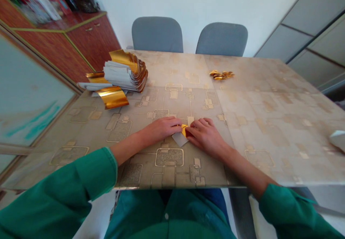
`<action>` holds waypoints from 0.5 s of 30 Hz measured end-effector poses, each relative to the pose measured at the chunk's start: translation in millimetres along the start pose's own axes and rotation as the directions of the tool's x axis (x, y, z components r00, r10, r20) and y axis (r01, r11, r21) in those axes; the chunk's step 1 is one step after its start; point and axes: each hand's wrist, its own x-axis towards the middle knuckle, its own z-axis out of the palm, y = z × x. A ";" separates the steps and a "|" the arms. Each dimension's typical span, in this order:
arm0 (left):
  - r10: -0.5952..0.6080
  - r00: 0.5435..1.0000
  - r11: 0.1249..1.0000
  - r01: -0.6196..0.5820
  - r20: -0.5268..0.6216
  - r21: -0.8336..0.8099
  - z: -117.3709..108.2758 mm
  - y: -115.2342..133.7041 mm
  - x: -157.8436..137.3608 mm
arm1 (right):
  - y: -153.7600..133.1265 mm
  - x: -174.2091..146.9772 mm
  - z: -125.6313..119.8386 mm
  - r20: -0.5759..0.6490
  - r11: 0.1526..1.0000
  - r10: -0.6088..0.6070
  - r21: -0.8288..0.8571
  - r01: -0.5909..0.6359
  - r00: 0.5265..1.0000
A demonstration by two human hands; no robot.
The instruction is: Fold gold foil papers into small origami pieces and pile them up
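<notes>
Between my hands a small sheet of gold foil paper (180, 139) lies on the patterned table near its front. Its white back faces up toward me, and a folded gold part shows above it. From the left, my left hand (166, 127) pinches the paper's edge with closed fingertips. My right hand (204, 135) has its fingers curled around the right side, hiding part of the fold. At the far left of the table stands a thick stack of gold foil paper (118, 75) with white backs. Several folded gold pieces (221, 75) sit in a small pile toward the back right.
The patterned tablecloth (169, 156) covers a long table. Two grey chairs (157, 34) stand along its far side by the white wall. A wooden cabinet (88, 41) with bags on top is at the back left. A whitish object (338, 140) lies at the right edge.
</notes>
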 end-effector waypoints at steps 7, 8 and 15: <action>-0.075 0.996 0.997 0.073 0.053 0.036 -0.2 6.0 -0.1 | -10.9 1.9 -0.2 0.049 0.976 -0.087 0.206 0.075 0.995; -0.076 0.996 0.997 0.074 0.057 0.030 -0.8 6.7 -0.3 | -11.2 1.7 1.2 0.041 0.980 -0.088 0.180 0.079 0.995; -0.127 0.987 0.982 0.139 0.098 -0.127 -15.9 19.2 -11.2 | -9.7 1.8 9.9 -0.041 0.989 -0.141 0.035 0.143 0.989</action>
